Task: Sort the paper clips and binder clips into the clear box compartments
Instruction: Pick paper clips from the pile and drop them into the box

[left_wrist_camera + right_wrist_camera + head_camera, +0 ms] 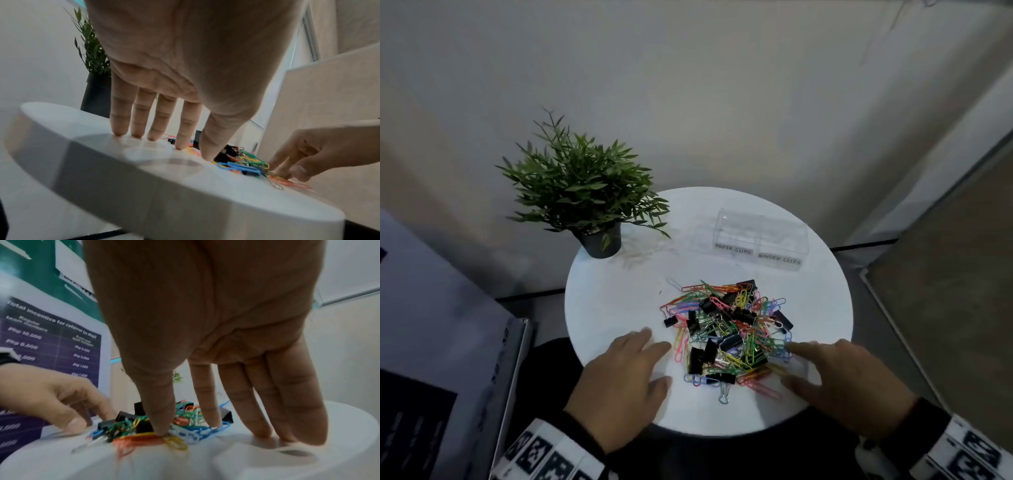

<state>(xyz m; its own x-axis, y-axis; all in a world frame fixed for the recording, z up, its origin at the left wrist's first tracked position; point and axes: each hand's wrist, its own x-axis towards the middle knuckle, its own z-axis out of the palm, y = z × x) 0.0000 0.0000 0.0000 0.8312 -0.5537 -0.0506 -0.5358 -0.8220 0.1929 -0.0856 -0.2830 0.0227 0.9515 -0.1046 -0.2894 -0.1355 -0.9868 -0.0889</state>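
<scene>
Both hands sit nearest, at the near edge of the round table point(599, 308). Left hand point(625, 380): fingers straight, tips on the tabletop, thumb at the pile's left edge, holding nothing. Btwn the hands: mixed pile of coloured paper clips point(753, 346) w/ black binder clips point(697, 358) tangled in. Right hand point(849, 380): fingers spread and straight, thumb and forefinger touching clips at the pile's right edge, nothing gripped. Beyond the pile, up and right of both hands, clear box point(760, 240) w/ labelled compartments looks empty. Sorting not started; whole pile left.
</scene>
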